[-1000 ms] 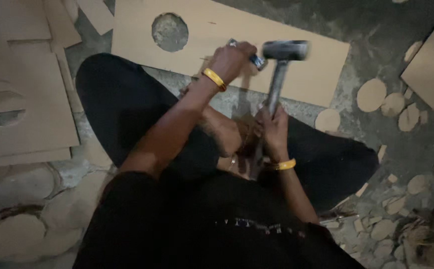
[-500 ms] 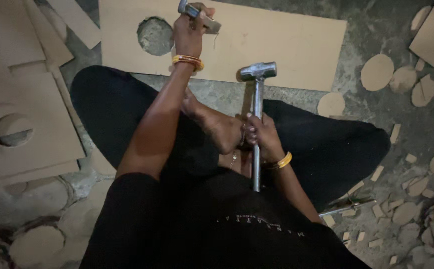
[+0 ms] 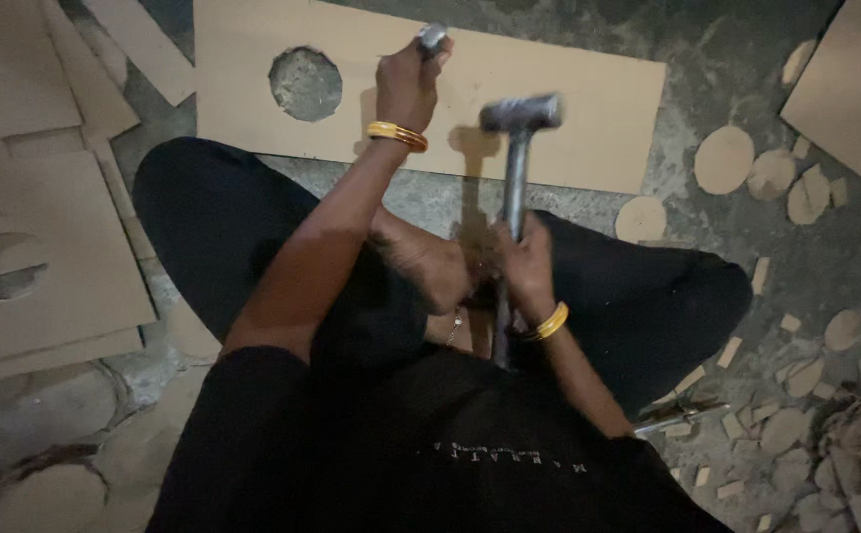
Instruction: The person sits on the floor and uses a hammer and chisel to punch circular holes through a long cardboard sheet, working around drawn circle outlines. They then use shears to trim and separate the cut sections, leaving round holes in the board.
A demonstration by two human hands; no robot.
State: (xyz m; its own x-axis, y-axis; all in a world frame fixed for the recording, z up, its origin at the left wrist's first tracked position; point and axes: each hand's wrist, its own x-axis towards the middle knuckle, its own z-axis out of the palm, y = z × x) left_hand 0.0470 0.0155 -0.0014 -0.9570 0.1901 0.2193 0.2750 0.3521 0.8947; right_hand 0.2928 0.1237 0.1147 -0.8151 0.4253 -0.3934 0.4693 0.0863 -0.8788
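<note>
Brown board point(image 3: 549, 89) with a round hole point(image 3: 305, 84) lies flat on the concrete floor point(image 3: 746, 257), just beyond the person's crossed legs. The left hand point(image 3: 409, 84) is closed around a metal punch point(image 3: 431, 38) stood on the board. The right hand point(image 3: 521, 265) grips the handle of a hammer point(image 3: 517, 148), head raised above the board's near edge. Cut-out discs point(image 3: 724, 159) and scraps lie scattered to the right; more holed boards point(image 3: 45, 247) are stacked on the left.

left hand point(image 3: 406, 84) stretched forward, fisted; right hand point(image 3: 521, 265) clenched near lap.
</note>
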